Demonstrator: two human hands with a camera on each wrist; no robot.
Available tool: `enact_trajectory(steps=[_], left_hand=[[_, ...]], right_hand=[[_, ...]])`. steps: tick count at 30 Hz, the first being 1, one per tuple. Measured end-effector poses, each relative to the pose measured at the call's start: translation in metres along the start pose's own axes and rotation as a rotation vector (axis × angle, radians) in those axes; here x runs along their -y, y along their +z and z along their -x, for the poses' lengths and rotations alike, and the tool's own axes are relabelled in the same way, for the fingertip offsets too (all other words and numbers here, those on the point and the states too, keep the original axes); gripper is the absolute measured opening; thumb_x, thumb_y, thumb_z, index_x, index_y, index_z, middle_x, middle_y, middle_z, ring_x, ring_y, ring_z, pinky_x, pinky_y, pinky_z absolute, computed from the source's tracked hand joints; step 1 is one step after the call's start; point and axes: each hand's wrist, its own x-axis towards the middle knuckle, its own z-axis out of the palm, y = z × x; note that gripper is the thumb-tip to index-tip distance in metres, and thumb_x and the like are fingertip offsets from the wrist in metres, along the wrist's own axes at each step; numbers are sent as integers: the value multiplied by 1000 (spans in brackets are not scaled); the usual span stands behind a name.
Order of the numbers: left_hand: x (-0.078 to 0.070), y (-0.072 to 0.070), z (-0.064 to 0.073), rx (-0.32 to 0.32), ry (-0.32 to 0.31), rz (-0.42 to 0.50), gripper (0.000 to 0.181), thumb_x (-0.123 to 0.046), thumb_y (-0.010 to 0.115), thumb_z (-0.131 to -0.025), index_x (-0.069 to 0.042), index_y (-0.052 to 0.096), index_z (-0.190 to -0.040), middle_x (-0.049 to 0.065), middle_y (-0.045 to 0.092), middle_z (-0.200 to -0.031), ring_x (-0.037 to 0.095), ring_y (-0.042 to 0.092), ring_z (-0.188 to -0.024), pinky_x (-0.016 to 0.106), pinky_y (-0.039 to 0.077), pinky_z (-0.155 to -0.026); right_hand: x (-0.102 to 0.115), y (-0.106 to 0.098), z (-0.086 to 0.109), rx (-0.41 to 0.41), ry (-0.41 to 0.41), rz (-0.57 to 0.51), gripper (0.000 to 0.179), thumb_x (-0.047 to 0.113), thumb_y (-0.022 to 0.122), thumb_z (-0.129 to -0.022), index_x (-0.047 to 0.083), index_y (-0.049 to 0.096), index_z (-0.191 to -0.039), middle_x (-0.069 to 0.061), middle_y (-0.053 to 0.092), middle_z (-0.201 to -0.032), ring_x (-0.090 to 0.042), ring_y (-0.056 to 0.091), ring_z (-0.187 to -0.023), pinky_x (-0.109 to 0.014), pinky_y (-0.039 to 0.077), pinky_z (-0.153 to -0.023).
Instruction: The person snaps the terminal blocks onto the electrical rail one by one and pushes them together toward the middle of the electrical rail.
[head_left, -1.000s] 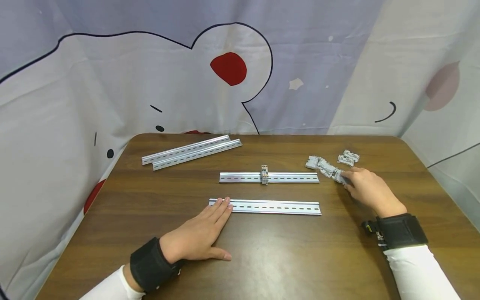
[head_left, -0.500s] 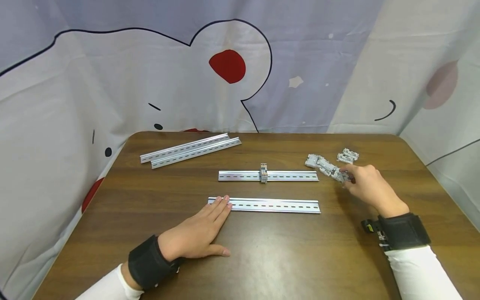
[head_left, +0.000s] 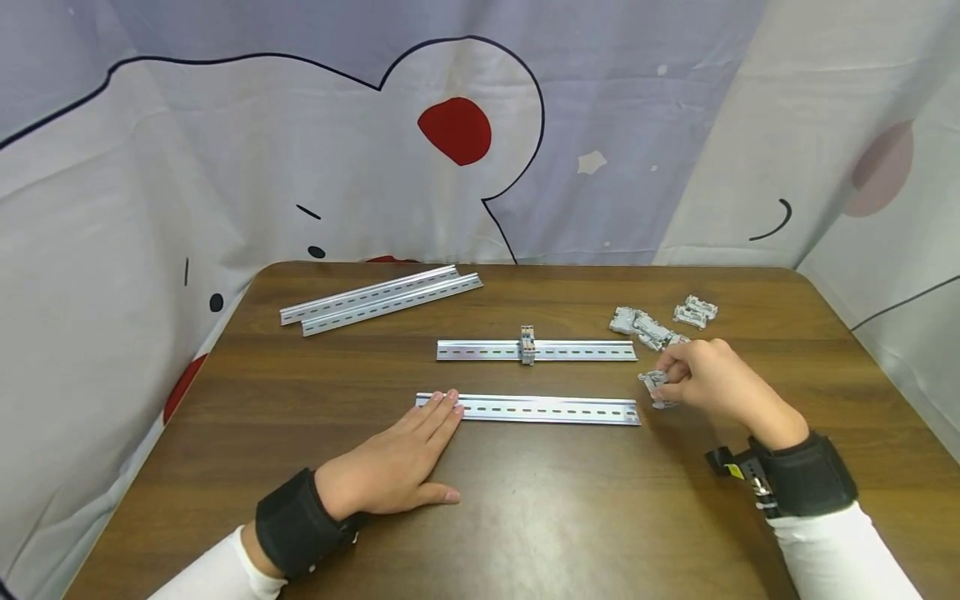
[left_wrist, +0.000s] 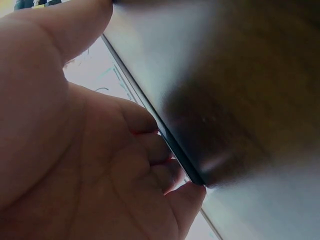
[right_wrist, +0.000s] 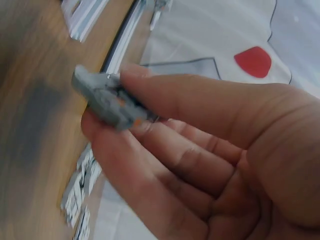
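Note:
My left hand (head_left: 393,471) lies with straight fingers on the left end of the nearer slotted metal DIN rail (head_left: 551,409). In the left wrist view, fingertips (left_wrist: 190,200) touch the rail's dark edge. Just beyond the rail's right end, my right hand (head_left: 723,387) pinches a grey terminal block (head_left: 654,383) between thumb and fingers, above the table. The right wrist view shows this terminal block (right_wrist: 107,97) tilted, with small orange spots. A second DIN rail (head_left: 592,351) lies parallel behind, carrying a few upright terminal blocks (head_left: 528,346) near its middle.
Loose terminal blocks (head_left: 647,327) lie in a row behind my right hand, with another small group (head_left: 696,311) farther right. Two more DIN rails (head_left: 390,305) lie slanted side by side at the back left. A printed cloth (head_left: 600,125) hangs behind the wooden table (head_left: 525,533).
My right hand has picked a terminal block off the near end of the loose row and carried it left and nearer, toward the front rail's right end. The left hand stays on the rail.

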Motion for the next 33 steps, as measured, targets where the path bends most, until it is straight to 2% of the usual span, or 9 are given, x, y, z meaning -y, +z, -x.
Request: enact_trajectory(steps=[4, 7, 10, 13, 17, 19, 25, 30, 33], left_hand=[[0, 1, -1, -4, 3, -14, 95, -59, 53, -93, 4, 16, -154, 25, 5, -161, 37, 8, -148, 49, 20, -118], [0, 1, 0, -7, 6, -28, 96, -60, 53, -93, 4, 16, -153, 25, 6, -160, 37, 9, -148, 49, 20, -118], [0, 1, 0, -7, 7, -35, 96, -60, 52, -93, 4, 16, -153, 25, 6, -160, 37, 9, -148, 49, 20, -117], [0, 1, 0, -7, 8, -32, 95, -60, 52, -93, 4, 16, -154, 25, 5, -160, 37, 9, -148, 49, 20, -117], [0, 1, 0, -6, 9, -33, 95, -60, 52, -93, 4, 16, -154, 25, 6, -160, 37, 9, -148, 49, 20, -118], [0, 1, 0, -7, 10, -37, 95, -60, 52, -93, 4, 16, -153, 26, 5, -160, 38, 9, -148, 49, 20, -118], [1, 1, 1, -8, 12, -39, 96, -60, 52, -93, 4, 15, -153, 25, 5, -160, 37, 8, -148, 49, 19, -118], [0, 0, 1, 2, 8, -22, 95, -59, 52, -93, 4, 14, -154, 25, 4, -161, 37, 7, -149, 49, 19, -118], [0, -1, 1, 4, 8, -23, 96, -59, 52, -93, 4, 14, -154, 25, 4, -161, 36, 7, -149, 48, 19, -118]], right_hand=[[8, 2, 1, 89, 55, -74, 17, 17, 81, -78, 9, 71, -89, 9, 68, -66, -7, 63, -55, -26, 49, -58], [12, 3, 1, 136, 89, -98, 24, 18, 79, -80, 4, 71, -98, 9, 68, -63, -8, 64, -51, -30, 55, -65], [16, 6, 1, 149, 115, -137, 29, 16, 79, -81, -1, 68, -102, 7, 68, -62, -9, 64, -49, -31, 57, -66], [19, 10, 0, 151, 140, -182, 29, 12, 78, -81, -5, 66, -102, 4, 68, -61, -10, 64, -48, -27, 57, -58], [23, 15, 0, 150, 162, -199, 21, 7, 76, -80, -5, 67, -95, 2, 66, -57, -12, 63, -45, -26, 54, -49], [25, 17, 0, 144, 154, -181, 16, 6, 75, -80, -4, 68, -91, 3, 65, -55, -11, 62, -43, -28, 55, -50], [31, 25, 0, 66, 131, -53, 4, 5, 71, -79, 5, 68, -76, 10, 59, -46, -5, 58, -38, -37, 57, -63], [37, 34, -3, -46, 103, 44, 30, 1, 57, -78, 15, 49, -53, 13, 49, -37, -2, 51, -32, -31, 46, -46], [41, 40, -5, -94, 76, 94, 38, -1, 53, -76, 18, 37, -47, 13, 42, -34, -2, 46, -30, -28, 39, -41]])
